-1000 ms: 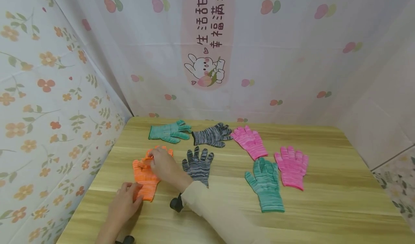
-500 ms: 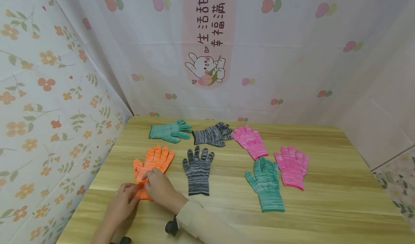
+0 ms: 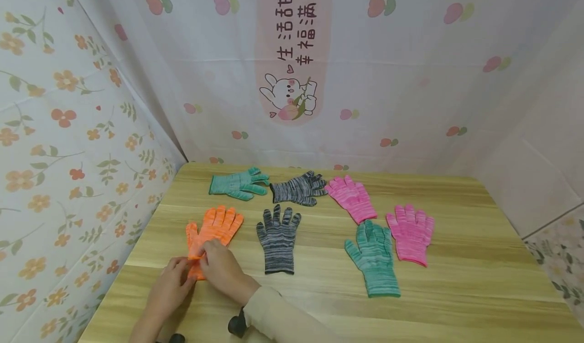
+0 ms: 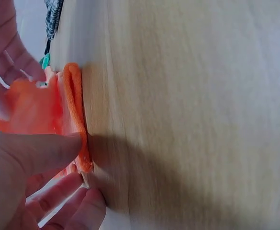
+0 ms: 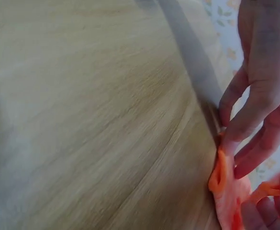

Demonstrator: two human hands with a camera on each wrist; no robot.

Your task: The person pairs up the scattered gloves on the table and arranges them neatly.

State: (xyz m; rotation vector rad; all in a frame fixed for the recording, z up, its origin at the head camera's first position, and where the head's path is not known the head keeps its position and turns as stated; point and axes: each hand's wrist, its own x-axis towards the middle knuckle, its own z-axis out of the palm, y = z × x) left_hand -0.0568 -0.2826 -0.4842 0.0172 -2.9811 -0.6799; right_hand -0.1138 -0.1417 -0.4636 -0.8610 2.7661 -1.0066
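An orange knit glove lies on the left of the table, fingers pointing away from me. At its cuff my left hand pinches the edge, thumb above and fingers below in the left wrist view. My right hand bends over the glove's palm and pinches a raised orange fold, blurred in the left wrist view. In the right wrist view the orange fold sits between the right fingertips, beyond the rolled cuff edge. Both hands hide much of the glove's lower half.
Right of the orange glove lies a grey striped glove, with another grey glove behind it. A green glove lies at the back left. Two pink gloves and a second green glove lie further right on the wooden table.
My right hand has come down from the glove's fingers towards its cuff, drawing the orange fold along, and the glove's fingers now show flat. My left hand stays at the cuff.
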